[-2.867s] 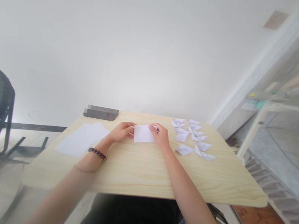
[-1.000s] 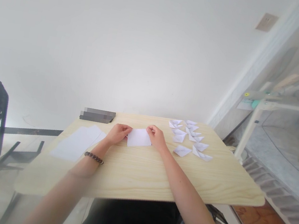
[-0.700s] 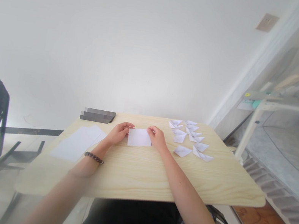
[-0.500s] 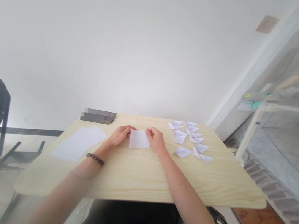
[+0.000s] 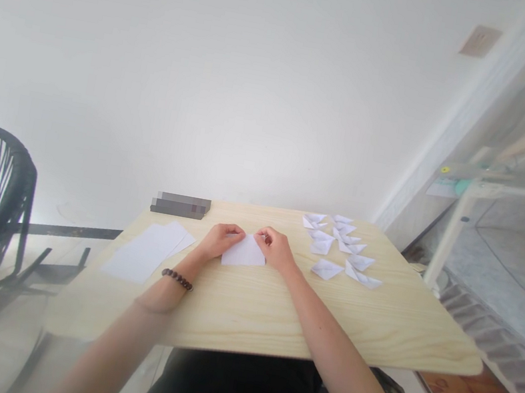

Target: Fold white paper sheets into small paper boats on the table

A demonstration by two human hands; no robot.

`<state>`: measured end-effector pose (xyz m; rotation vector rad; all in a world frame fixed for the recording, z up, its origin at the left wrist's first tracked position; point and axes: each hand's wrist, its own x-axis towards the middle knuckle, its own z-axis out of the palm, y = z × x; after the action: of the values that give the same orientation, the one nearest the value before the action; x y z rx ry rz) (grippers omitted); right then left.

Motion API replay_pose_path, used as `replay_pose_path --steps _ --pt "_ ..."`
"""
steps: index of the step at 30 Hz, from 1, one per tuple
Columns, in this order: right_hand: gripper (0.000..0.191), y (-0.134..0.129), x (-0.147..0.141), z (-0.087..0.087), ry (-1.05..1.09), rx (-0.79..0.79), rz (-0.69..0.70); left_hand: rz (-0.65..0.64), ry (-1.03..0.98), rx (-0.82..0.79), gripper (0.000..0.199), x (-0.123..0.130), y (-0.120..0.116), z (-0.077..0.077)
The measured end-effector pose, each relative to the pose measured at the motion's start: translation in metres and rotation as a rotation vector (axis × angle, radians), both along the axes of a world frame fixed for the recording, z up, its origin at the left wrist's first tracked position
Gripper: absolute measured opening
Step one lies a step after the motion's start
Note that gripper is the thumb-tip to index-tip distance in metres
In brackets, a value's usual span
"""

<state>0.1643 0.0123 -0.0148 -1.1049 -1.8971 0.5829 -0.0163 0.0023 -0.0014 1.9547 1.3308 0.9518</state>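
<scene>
A small white sheet of paper (image 5: 244, 254) lies at the middle of the table between my hands. My left hand (image 5: 223, 240), with a dark bead bracelet at its wrist, pinches the upper left corner. At the upper right corner, the fingers of my right hand (image 5: 274, 247) are closed on the same paper. Several folded paper boats (image 5: 327, 269) stand in a group to the right of my hands. Flat white sheets (image 5: 143, 253) lie to the left, partly overlapping.
The pale wooden table (image 5: 240, 321) has its far edge close to a white wall. A dark, blurred-out box (image 5: 180, 206) sits at the back left. A dark woven chair (image 5: 21, 195) stands at the left, and a white metal frame (image 5: 452, 230) at the right.
My left fingers have moved onto the paper's upper left corner, and both upper corners are now covered by my fingers. The view has shifted slightly left.
</scene>
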Motion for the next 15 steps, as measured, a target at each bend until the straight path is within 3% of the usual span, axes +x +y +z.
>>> replay_pose_path --steps 10,15 --pt "0.024 0.011 0.014 -0.004 -0.034 -0.018 -0.031 0.074 0.038 -0.011 0.035 -0.012 0.008 -0.002" --pt "0.023 0.012 0.014 -0.005 -0.043 -0.008 -0.057 0.05 0.024 -0.008 0.032 -0.014 0.01 -0.005"
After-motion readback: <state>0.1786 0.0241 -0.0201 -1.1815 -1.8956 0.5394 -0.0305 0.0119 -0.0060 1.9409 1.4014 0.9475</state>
